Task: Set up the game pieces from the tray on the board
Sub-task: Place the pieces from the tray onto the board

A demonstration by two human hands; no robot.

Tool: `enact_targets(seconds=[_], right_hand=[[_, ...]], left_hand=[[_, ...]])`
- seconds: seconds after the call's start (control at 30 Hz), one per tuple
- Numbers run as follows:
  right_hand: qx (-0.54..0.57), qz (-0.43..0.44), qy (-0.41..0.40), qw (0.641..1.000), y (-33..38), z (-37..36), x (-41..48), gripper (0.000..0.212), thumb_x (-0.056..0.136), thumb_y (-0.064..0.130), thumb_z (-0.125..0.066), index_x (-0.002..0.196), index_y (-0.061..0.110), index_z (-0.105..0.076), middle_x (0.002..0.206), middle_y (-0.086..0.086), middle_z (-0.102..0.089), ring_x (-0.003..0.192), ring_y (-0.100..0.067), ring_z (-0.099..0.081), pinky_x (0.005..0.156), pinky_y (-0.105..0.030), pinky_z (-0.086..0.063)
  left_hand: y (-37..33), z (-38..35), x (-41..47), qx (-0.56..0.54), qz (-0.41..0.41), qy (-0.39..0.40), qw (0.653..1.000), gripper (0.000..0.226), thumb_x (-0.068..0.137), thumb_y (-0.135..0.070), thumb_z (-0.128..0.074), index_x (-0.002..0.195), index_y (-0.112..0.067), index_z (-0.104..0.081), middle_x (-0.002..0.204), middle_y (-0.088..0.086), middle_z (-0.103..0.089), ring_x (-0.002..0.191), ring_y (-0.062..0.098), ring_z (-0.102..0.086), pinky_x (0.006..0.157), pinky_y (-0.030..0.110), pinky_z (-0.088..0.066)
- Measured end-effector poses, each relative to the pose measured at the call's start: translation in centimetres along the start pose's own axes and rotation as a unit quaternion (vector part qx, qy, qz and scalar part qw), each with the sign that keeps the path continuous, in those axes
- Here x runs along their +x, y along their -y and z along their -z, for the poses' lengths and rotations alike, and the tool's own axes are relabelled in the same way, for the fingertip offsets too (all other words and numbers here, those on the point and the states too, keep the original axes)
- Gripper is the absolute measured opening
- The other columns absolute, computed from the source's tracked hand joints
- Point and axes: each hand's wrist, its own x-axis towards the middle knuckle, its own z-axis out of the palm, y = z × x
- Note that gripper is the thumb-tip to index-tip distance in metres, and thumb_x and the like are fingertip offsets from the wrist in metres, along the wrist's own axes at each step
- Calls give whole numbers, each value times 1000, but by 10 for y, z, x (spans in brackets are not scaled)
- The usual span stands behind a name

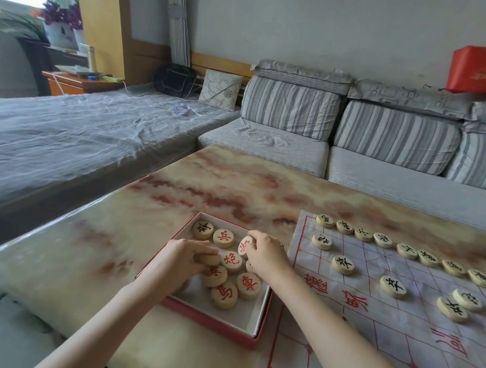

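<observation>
A shallow red-edged tray [220, 324] sits on the marble-patterned table, holding several round wooden pieces with red characters [224, 294] and one with a black character [203, 229]. Both hands are inside the tray. My left hand [183, 261] grips a wooden piece [210, 259] by its edge. My right hand [265, 253] holds a red-character piece [243, 245] tilted up on its edge. To the right lies the white paper board [398, 332] with red lines. Several black-character pieces [343, 264] stand on its far half.
The table [207, 181] stretches away to a striped grey sofa [296, 141]. A bed with a grey cover [67, 131] lies to the left. A red box [482, 69] rests on the sofa back at the far right.
</observation>
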Motion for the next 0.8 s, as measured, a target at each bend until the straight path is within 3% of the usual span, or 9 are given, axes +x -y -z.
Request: enact_targets(seconds=[0.1,0.27,0.4,0.5,0.63,0.7,0.8], right_hand=[[7,-3,34,999,-5,1,-1,43,90,26,-52,130,10,-50,134,-9,-52,125,-24,-45,100,-28,-35],[42,-10,44,998,-12,-2,-2,57,80,22,-67,132,12,-47,135,-6,-49,126,-21,-43,101,-26,-34],[50,1,50,998,-13,-1,-2,63,82,19,-64,139,17,-39,134,-5,-44,127,-21,-40,100,-29,-36],[67,2,35,997,-15,0,-2,56,81,19,-65,133,17,-46,127,-4,-44,122,-22,-43,98,-30,-40],[123,-5,-4,992,-21,10,-7,45,76,15,-69,118,13,-53,118,-4,-49,105,-17,-51,82,-17,-36],[144,-8,-20,989,-26,17,-11,45,74,14,-69,116,13,-54,116,-5,-51,98,-14,-50,80,-17,-35],[165,-12,-35,986,-37,25,-17,46,73,12,-70,116,12,-53,116,-6,-51,103,-17,-52,85,-19,-38]], left_hand=[[-3,5,2,23,8,51,998,36,74,-21,-74,109,-23,-67,127,1,-59,117,2,-52,92,10,-36],[0,8,3,31,34,39,998,48,70,-24,-77,114,-31,-62,112,-4,-67,96,9,-61,83,19,-42],[-3,8,5,24,34,10,999,56,62,-19,-82,113,-29,-63,106,-5,-65,99,11,-58,83,20,-42],[-9,8,5,31,18,-30,999,57,60,-19,-83,113,-24,-63,102,-4,-62,93,11,-58,79,17,-41],[-18,6,4,13,-12,-40,999,53,61,-21,-84,110,-22,-65,98,-7,-61,76,4,-59,64,1,-41],[-23,3,5,-1,-31,-36,999,50,60,-21,-84,107,-20,-67,98,-6,-63,74,0,-61,64,-1,-43],[-31,-5,8,-12,-47,-35,998,49,58,-24,-85,104,-22,-68,100,-4,-65,79,6,-66,69,4,-47]])
